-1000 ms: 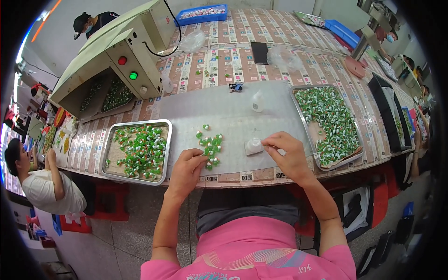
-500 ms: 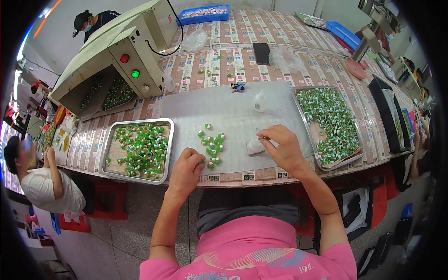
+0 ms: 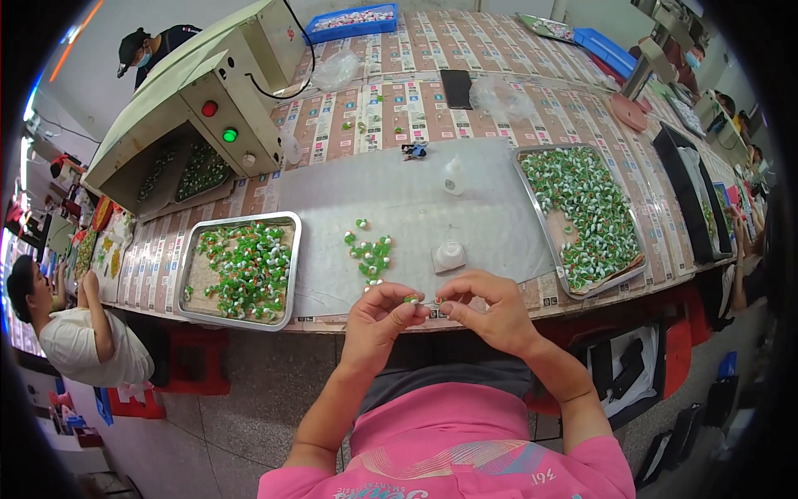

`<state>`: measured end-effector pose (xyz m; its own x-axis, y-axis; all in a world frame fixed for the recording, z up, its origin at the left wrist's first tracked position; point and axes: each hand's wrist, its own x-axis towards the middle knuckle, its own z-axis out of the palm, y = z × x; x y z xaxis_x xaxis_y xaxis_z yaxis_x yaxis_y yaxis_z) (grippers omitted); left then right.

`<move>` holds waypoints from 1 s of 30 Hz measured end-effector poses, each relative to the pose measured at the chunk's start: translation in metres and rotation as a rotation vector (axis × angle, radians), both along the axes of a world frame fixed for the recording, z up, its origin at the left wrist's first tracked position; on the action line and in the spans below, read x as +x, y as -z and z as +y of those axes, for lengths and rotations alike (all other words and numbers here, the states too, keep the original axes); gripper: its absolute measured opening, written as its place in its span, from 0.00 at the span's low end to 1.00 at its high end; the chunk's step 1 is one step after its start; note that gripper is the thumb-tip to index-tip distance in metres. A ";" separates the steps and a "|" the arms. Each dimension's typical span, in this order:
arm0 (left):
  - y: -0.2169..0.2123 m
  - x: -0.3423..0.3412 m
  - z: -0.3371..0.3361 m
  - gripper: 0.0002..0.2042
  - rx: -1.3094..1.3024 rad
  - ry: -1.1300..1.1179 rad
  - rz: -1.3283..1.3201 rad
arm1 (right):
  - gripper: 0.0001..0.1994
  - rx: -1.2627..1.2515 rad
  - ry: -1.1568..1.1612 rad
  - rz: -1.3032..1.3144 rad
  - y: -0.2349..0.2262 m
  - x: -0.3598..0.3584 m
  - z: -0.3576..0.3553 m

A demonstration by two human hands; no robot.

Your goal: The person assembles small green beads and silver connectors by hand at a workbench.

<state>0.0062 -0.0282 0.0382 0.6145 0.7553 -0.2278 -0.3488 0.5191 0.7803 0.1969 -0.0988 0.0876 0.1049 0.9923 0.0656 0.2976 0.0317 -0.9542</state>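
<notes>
Above the table's front edge, my left hand (image 3: 378,323) pinches a small green-and-white figurine (image 3: 411,299) between thumb and fingertips. My right hand (image 3: 492,314) is close beside it, fingers pinched on a tiny red-and-white piece (image 3: 439,300) too small to name. The fingertips of both hands nearly meet. A loose group of green-and-white figurines (image 3: 371,254) lies on the white sheet (image 3: 332,195) beyond my left hand. Past my right hand a small white pot (image 3: 450,254) stands on a square pad, and a translucent squeeze bottle (image 3: 454,177) is farther back.
Metal trays of green-and-white figurines flank me, the left tray (image 3: 297,249) and the right tray (image 3: 544,229). A cream machine (image 3: 199,91) with red and green buttons stands far left. A black phone-like slab (image 3: 455,89) and a blue bin (image 3: 349,31) are farther back. Co-workers sit at both sides.
My left hand has moved right from the figurine group with one figurine. My right hand has come back from the white pot toward me, and both now meet at the table edge.
</notes>
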 end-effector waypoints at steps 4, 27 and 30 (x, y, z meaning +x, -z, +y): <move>0.003 0.016 -0.008 0.08 -0.087 0.041 -0.059 | 0.09 0.032 0.039 -0.010 0.002 0.008 -0.006; 0.001 0.045 -0.023 0.07 0.260 -0.034 0.028 | 0.08 -0.002 -0.011 0.047 0.013 0.034 -0.021; -0.002 0.050 -0.025 0.08 0.307 -0.044 0.047 | 0.08 0.025 -0.005 0.041 0.013 0.038 -0.023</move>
<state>0.0565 -0.0531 0.0405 0.5737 0.8190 -0.0122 -0.3259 0.2419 0.9139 0.2353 -0.1219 0.0749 0.1028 0.9909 0.0864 0.2582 0.0573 -0.9644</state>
